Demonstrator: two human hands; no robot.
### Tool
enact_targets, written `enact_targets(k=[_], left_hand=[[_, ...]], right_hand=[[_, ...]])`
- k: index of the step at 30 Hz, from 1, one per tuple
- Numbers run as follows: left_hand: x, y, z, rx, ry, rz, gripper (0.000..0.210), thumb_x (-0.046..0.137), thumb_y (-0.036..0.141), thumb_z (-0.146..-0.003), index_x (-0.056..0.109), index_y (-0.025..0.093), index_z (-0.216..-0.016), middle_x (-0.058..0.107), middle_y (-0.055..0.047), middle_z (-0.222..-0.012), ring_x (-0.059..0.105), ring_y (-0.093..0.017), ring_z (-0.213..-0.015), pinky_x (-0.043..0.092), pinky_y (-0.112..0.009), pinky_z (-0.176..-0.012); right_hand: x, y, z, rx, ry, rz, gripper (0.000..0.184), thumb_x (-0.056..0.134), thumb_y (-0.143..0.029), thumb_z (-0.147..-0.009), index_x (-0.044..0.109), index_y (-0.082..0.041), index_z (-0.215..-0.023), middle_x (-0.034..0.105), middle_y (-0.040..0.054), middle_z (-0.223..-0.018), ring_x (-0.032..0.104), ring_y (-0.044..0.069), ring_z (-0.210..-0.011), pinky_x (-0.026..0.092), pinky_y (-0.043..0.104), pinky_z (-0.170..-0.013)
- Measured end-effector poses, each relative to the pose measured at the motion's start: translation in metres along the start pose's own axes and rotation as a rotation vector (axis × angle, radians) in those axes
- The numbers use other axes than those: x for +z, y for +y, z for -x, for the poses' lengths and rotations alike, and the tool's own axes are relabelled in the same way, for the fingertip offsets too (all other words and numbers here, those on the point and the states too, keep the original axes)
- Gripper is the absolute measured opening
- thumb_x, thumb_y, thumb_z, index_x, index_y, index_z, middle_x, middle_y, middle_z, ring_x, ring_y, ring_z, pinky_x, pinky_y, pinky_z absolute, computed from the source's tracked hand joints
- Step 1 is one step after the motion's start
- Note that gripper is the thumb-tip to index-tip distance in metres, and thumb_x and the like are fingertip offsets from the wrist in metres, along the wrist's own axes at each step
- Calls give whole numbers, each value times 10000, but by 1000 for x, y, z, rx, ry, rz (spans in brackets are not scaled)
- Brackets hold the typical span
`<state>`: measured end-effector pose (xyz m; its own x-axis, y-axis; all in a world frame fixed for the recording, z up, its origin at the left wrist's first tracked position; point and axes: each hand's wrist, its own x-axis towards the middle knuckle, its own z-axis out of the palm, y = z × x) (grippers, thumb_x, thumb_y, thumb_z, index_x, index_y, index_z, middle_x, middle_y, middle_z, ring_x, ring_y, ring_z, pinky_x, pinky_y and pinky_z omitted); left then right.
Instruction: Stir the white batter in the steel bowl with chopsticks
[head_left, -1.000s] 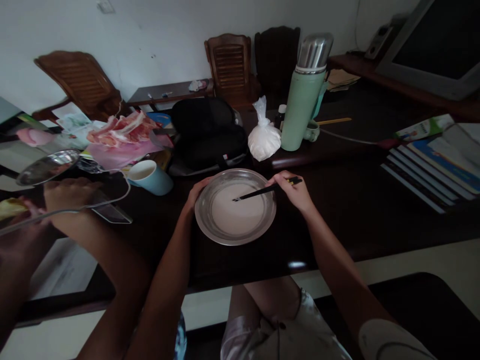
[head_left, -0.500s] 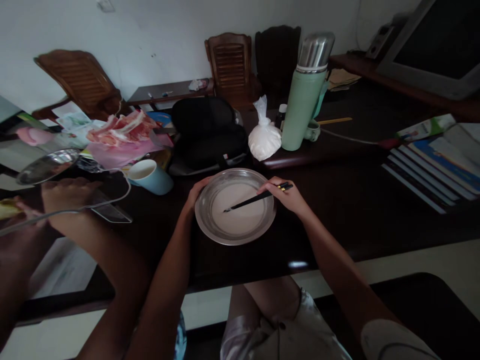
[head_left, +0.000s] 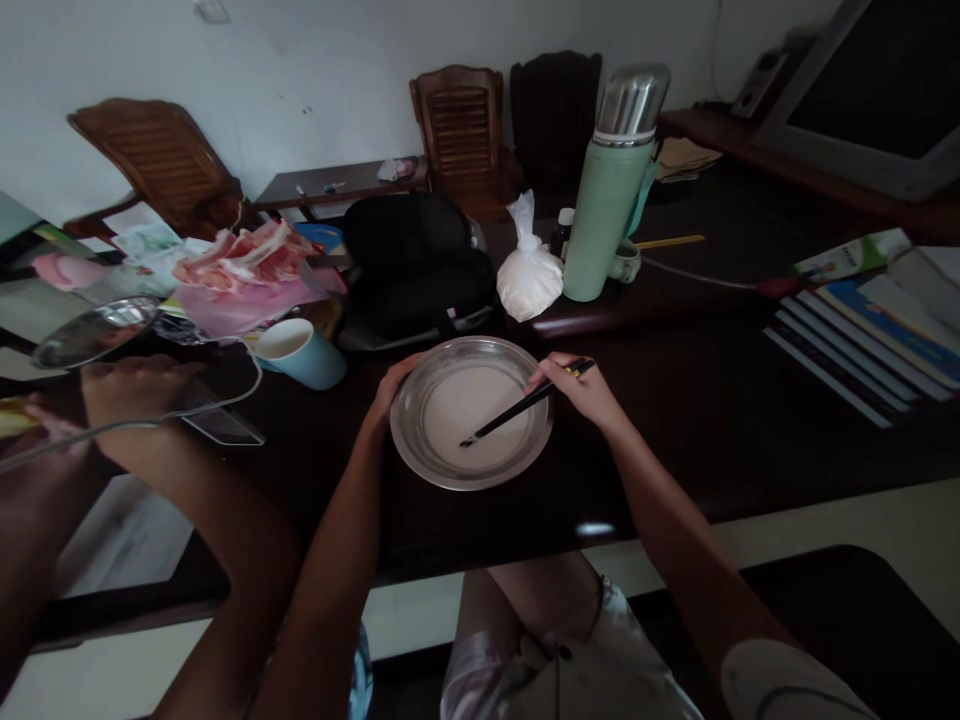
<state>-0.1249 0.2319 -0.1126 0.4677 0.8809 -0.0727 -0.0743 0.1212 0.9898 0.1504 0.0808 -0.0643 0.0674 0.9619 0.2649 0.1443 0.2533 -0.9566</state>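
Note:
A round metal bowl (head_left: 471, 483) with a whitish liquid (head_left: 457, 405) in it stands near the table's front edge. My left hand (head_left: 395, 386) is closed around the bowl's left side, its fingertips partly hidden behind the rim. In my right hand (head_left: 576, 388), over the right rim, is a pair of black chopsticks (head_left: 517, 408) with gold bands, pinched together. They slant down to the left, and their tips are in the liquid. Behind the bowl sits a knotted clear plastic bag of white powder (head_left: 529, 282).
Left of the bowl are a light blue mug (head_left: 315, 358), a cable and a co-worker's arm (head_left: 202, 490). An open black bag (head_left: 420, 270) lies behind. Farther right stand a green thermos (head_left: 607, 215) and stacked books (head_left: 862, 350). Raw meat (head_left: 240, 258) lies on pink plastic.
The chopstick tips have moved through the liquid, a little to the right and toward me. My right hand has shifted slightly right. My left hand and the bowl stay nearly in place.

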Motion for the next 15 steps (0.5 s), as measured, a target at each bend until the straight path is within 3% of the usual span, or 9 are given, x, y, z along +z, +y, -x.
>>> enact_targets(k=[3, 7, 11, 15], left_hand=[[1, 0, 0, 5, 6, 10, 469, 626, 455, -720, 715, 140, -1055, 690, -81, -1095, 540, -308, -1205, 425, -379, -1037], [1, 2, 0, -35, 36, 26, 495, 685, 473, -666, 715, 131, -1023, 688, -87, -1104, 533, -327, -1211, 417, -384, -1046], [1, 3, 0, -42, 45, 19, 495, 697, 473, -651, 716, 131, -1009, 683, -88, -1118, 524, -323, -1224, 404, -382, -1059], [1, 1, -2, -30, 42, 4, 477, 658, 465, -660, 720, 140, -1003, 691, -84, -1089, 541, -319, -1202, 411, -399, -1051]], right_hand=[[5, 1, 1, -75, -50, 99, 383, 539, -510, -898, 742, -213, -765, 756, 37, -811, 685, 181, -825, 512, 311, -798], [1, 3, 0, -92, 50, 152, 349, 541, -492, -904, 744, -230, -795, 758, 32, -854, 683, 186, -865, 507, 324, -834], [-9, 2, -2, -28, 200, 59, 370, 578, -533, -867, 707, -213, -734, 738, 28, -714, 700, 185, -714, 535, 325, -750], [-10, -1, -1, 23, 158, -6, 420, 567, -572, -857, 688, -202, -697, 697, 14, -582, 685, 178, -598, 535, 309, -656]])
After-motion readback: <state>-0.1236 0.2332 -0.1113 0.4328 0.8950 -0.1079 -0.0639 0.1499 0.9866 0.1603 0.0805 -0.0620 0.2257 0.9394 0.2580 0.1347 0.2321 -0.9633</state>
